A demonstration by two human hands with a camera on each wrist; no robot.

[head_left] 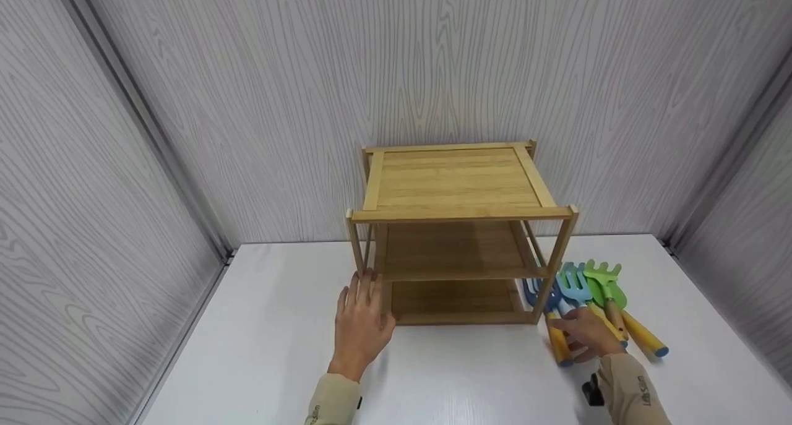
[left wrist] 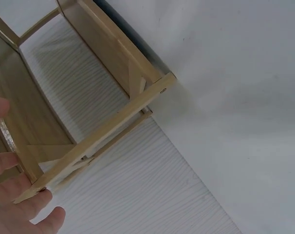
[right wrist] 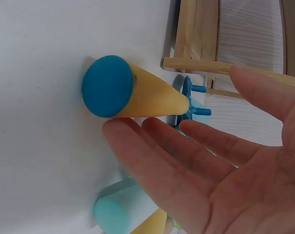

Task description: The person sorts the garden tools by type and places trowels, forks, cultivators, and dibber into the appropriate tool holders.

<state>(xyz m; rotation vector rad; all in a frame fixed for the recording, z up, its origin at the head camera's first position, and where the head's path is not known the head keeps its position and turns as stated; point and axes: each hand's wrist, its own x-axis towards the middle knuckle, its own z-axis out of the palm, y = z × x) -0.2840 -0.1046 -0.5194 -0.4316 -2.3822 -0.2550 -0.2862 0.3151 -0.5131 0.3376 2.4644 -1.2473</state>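
Note:
A three-tier wooden shelf (head_left: pixel 461 180) stands on the white table. My left hand (head_left: pixel 360 320) is at its left front post, fingers fairly straight; in the left wrist view the fingertips overlap the wooden frame (left wrist: pixel 106 131). To the shelf's right lie several garden hand tools. My right hand (head_left: pixel 585 333) hovers over their handles with fingers extended and thumb apart. In the right wrist view its fingertips are right beside the yellow handle (right wrist: pixel 150 95) with a blue end, which belongs to the dark blue hand fork (head_left: pixel 543 296). The palm holds nothing.
A light blue hand fork (head_left: pixel 574 284), a green hand rake (head_left: pixel 603 278) with a wooden handle, and a green tool (head_left: pixel 619 296) lie close together, partly overlapping. A yellow handle (head_left: pixel 645 333) points toward the right. Grey wood-grain panels (head_left: pixel 297 103) enclose the white table (head_left: pixel 272 326).

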